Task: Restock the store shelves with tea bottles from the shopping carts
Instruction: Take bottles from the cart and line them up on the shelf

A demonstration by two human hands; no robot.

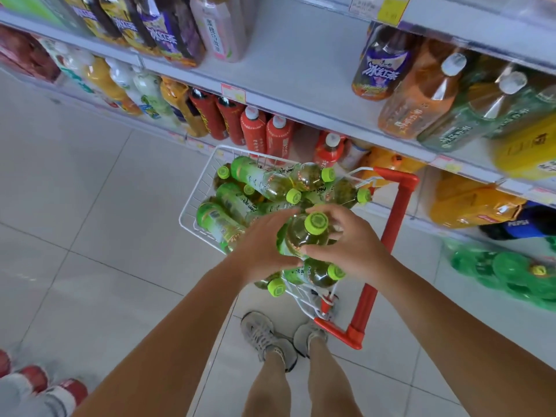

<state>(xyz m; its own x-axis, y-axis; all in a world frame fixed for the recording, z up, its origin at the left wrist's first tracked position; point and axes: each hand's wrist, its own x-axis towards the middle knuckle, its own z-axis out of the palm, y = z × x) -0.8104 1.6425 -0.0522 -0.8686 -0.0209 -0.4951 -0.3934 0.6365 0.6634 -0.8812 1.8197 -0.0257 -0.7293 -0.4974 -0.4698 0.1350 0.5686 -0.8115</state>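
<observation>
A green tea bottle [304, 233] with a lime cap is held upright just above the white wire shopping cart [192, 203]. My left hand [261, 248] grips its left side and my right hand [352, 245] grips its right side. Several more green tea bottles [261, 182] lie piled in the cart under and behind my hands. Straight ahead, the middle shelf [301, 73] has a wide bare stretch between the purple-labelled bottles on either side.
The cart's red handle [391, 230] stands to the right of my hands. Shelves full of drink bottles run along the top and right. Red-capped bottles [36, 383] sit at the lower left. My feet [270, 335] stand on pale floor tiles.
</observation>
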